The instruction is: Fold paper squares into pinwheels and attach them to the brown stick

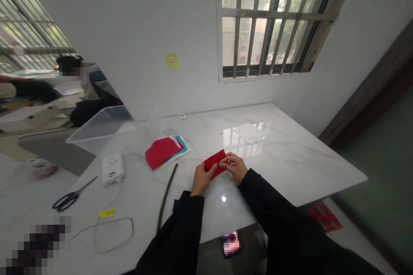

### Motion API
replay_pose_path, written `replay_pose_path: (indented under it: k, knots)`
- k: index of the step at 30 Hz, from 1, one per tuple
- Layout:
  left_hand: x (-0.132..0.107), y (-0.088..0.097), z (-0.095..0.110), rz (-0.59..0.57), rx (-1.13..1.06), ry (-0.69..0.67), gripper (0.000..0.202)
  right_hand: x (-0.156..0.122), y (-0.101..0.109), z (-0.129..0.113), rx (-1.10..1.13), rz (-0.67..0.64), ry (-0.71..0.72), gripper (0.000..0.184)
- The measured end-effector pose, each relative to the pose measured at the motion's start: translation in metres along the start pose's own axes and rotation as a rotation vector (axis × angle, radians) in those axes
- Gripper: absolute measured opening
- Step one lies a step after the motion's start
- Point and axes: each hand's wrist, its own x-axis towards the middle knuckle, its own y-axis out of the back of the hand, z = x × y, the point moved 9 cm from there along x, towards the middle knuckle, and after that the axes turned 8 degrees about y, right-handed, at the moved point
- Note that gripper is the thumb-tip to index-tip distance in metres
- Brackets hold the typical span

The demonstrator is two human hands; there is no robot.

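Observation:
Between my two hands is a small red piece, paper or felt by its look (214,160), raised near the front of the white marbled table (277,154). My left hand (203,178) grips its left and lower side, the thumb lying across the face. At its right edge the fingers of my right hand (235,166) are pinched; whether they hold anything besides the red piece is too small to tell. Left of my hands lies a stack of coloured sheets, with a red sheet (163,151) on top of blue and cream ones.
On the left are scissors (72,197), a white power bank (112,169) with a looped cable (133,227), and a clear plastic bin (97,131). A dark strip (167,197) lies beside my left sleeve. White paper (248,132) sits toward the back. Another person (87,79) is at far left.

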Motion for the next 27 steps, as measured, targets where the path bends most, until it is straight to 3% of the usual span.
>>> replay_pose_path:
  k: [27]
  knots:
    - [0.0045, -0.0057, -0.0083, -0.075, -0.125, 0.015, 0.051, -0.0014, 0.0004, -0.0024, 0.009, -0.006, -0.056, 0.018]
